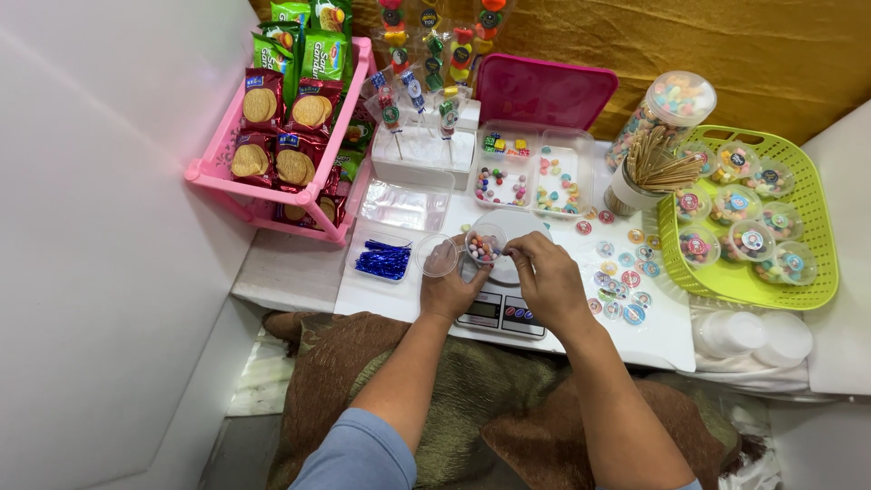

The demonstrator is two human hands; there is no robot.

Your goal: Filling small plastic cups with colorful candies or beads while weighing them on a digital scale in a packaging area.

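My left hand (451, 289) holds a small clear plastic cup (484, 243) filled with coloured candies, just above a white kitchen scale (502, 308). My right hand (547, 275) is beside it, thumb and fingers pinched at the cup's right rim; what they pinch is too small to tell. An empty clear lid (438, 255) lies to the left of the cup. Round stickers (620, 275) are scattered on the white tabletop to the right of my right hand.
A green basket (819, 238) of filled candy cups stands at right. Behind are clear trays of candies (533, 172), a cup of wooden sticks (646, 168), a candy jar (670, 104), a pink lid (544, 91), lollipops, a pink rack (218, 168) of biscuit packs, blue twist ties (383, 259).
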